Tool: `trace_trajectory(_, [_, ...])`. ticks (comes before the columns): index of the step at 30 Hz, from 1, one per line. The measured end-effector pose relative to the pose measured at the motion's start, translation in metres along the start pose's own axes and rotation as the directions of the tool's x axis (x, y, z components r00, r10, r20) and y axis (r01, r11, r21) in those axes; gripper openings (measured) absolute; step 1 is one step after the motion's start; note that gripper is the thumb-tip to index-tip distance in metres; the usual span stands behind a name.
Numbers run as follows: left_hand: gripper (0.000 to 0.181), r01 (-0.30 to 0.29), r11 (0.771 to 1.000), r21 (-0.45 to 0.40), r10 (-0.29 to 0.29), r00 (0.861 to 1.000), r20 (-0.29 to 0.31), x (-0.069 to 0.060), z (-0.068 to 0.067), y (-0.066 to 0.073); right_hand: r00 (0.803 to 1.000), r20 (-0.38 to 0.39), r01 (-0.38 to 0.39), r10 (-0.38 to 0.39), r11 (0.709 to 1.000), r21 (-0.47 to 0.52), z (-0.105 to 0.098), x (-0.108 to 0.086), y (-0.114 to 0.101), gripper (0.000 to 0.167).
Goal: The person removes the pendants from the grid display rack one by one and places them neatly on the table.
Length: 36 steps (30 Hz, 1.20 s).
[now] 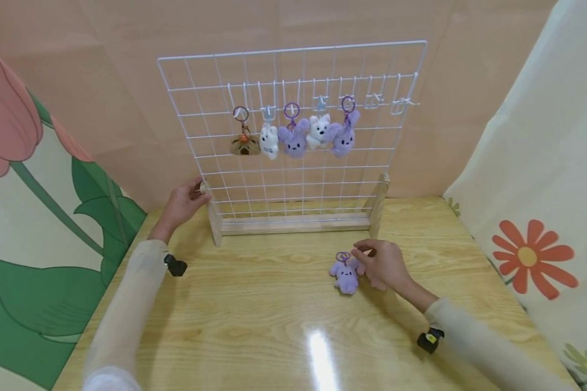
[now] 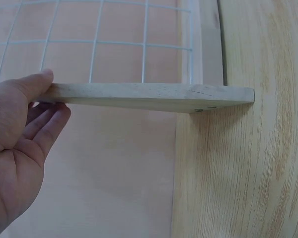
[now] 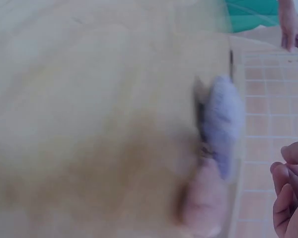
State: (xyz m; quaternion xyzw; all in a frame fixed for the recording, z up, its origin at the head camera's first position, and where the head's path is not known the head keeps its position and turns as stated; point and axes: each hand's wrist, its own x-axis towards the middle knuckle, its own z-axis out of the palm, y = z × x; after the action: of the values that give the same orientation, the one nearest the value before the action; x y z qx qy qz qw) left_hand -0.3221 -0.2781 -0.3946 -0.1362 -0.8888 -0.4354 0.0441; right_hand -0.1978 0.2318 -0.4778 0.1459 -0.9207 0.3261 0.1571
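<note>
My left hand (image 1: pixel 185 202) grips the upper end of the stand's left wooden leg (image 2: pixel 154 94), thumb on one side and fingers on the other. Over the tabletop, my right hand (image 1: pixel 383 263) hovers with fingers loosely bent and fingertips close together; the right wrist view shows nothing between them (image 3: pixel 293 188). Just beside it lies a purple bunny plush keychain (image 1: pixel 346 278) with a purple ring. A pink plush (image 1: pixel 378 281) lies partly hidden beneath the right hand; in the right wrist view both plushes are blurred.
The white wire grid rack (image 1: pixel 293 182) stands at the back of the wooden table (image 1: pixel 254 304). Along its hooks hang a brown keychain (image 1: pixel 244 144), white plush keychains (image 1: pixel 269 142) and purple bunny keychains (image 1: pixel 293 140). More white hooks (image 1: pixel 374 100) stick out at the right.
</note>
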Motion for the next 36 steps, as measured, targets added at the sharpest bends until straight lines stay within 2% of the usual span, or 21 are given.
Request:
trace_trajectory(7, [0.065,-0.015,1.0,0.0,0.015,1.0,0.001,0.0,-0.001,-0.002,0.988,-0.095,0.121,-0.118,0.992,0.023,-0.038,0.026,-0.019,0.018])
trace_trajectory(14, [0.065,-0.012,1.0,-0.008,0.012,1.0,0.005,-0.001,-0.001,-0.003,0.972,-0.189,0.142,-0.136,0.99,0.023,-0.065,0.053,-0.038,0.021])
trace_trajectory(21, [0.065,-0.014,1.0,-0.013,0.014,1.0,0.01,-0.003,-0.002,-0.002,0.94,-0.293,0.189,-0.174,0.982,0.025,-0.085,0.074,-0.06,0.022])
trace_trajectory(31, [0.064,-0.021,1.0,-0.021,0.021,1.0,0.003,-0.002,-0.003,0.0,0.908,-0.393,0.19,-0.146,0.979,0.075,-0.106,0.106,-0.09,0.023])
trace_trajectory(36, [0.065,-0.015,1.0,-0.014,0.015,1.0,0.008,-0.002,-0.002,-0.001,0.909,-0.4,0.156,-0.113,0.985,0.075,-0.115,0.122,-0.101,0.03])
